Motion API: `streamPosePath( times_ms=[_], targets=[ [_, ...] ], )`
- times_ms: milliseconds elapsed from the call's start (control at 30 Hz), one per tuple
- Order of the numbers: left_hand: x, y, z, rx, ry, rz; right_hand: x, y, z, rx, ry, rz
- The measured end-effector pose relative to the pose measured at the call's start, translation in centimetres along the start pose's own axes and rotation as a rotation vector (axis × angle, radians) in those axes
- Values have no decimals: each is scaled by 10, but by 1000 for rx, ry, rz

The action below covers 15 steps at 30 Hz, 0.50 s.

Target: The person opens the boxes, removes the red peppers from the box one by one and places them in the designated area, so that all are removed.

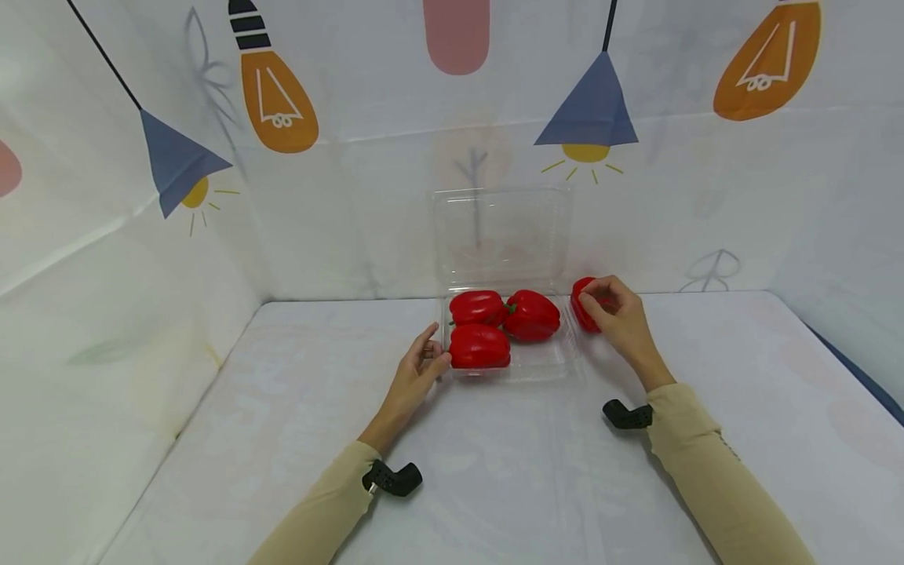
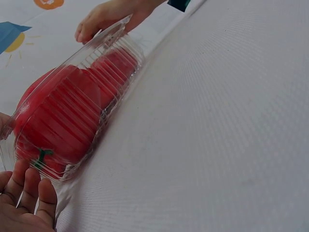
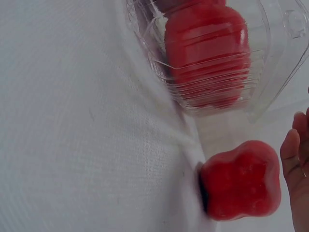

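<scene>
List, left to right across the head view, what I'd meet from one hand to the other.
Left hand, nearest red pepper inside the clear container, rightmost red pepper inside, loose red pepper outside, right hand.

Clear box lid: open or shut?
Open: the lid stands raised at the back of the box, leaving three red peppers uncovered.

The peppers (image 1: 480, 346) look glossy, the container (image 1: 540, 364) shiny plastic.
</scene>
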State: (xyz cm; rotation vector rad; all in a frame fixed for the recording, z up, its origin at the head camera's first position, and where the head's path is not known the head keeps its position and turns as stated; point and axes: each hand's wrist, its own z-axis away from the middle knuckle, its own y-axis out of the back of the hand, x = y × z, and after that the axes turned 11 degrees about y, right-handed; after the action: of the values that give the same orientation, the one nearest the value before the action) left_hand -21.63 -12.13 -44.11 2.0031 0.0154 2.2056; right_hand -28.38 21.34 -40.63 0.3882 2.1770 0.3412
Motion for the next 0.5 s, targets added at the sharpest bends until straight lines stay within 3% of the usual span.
streamPosePath(
  times_ms=[167,300,500],
  targets=[
    [-10,0,-5,22,-26,-20,-3,-3,-1,-29,-13,4],
    [-6,-1,-2,21,-34,-20,-18,-4,-2,-58,0,12],
    [-4,0,-2,11,-15,-21,-17,-7,-2,-77,13,35]
  ],
)
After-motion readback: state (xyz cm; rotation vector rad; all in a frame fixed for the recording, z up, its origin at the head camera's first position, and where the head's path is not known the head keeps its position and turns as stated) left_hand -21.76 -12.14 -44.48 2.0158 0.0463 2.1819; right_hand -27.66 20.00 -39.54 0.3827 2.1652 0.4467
